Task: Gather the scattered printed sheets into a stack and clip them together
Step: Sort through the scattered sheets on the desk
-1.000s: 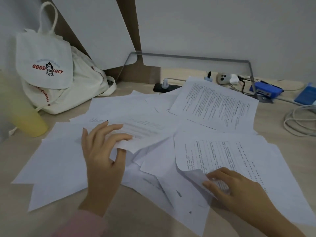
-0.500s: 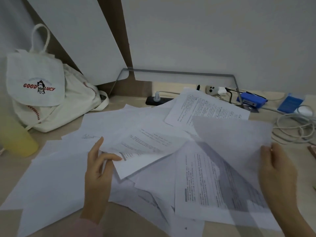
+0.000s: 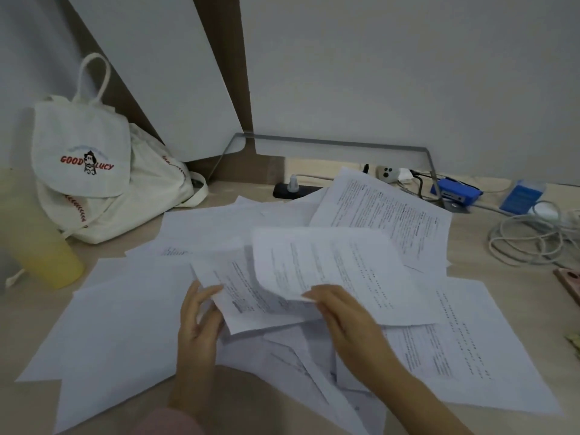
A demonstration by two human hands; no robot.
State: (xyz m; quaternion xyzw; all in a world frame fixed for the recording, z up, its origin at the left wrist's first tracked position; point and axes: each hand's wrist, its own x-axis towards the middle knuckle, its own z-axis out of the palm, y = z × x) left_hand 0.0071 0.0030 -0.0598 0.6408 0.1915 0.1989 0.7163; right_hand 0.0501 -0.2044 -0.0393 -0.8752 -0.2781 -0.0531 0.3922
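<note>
Printed sheets (image 3: 125, 324) lie scattered and overlapping across the desk (image 3: 238, 400), some face up with text showing, others blank side up. None are squared into a stack.

The left hand (image 3: 197, 324) is near the middle of the spread. It pinches the near left edge of the left sheet (image 3: 248, 306), thumb on top and long fingers reaching up along the edge. That sheet is lifted slightly off the pile and tilts. A pink sleeve (image 3: 169, 422) shows at the wrist.

The right hand (image 3: 348, 321) is just beside the left one. Its curled fingers grip the near left corner of the right sheet (image 3: 339, 268), which bends upward at that corner. This sheet overlaps the left sheet and covers its right part. How the right thumb sits is hard to tell, since the paper hides it.

A far sheet (image 3: 386, 215) lies flat at the back, its rear edge close to a power strip (image 3: 292, 189).

A white bag (image 3: 94, 171) marked GOOD LUCY stands at the back left, with a yellow cup (image 3: 40, 246) beside it. At the back right are a blue box (image 3: 455, 191) and a coil of cables (image 3: 527, 237), well apart from the hands.
</note>
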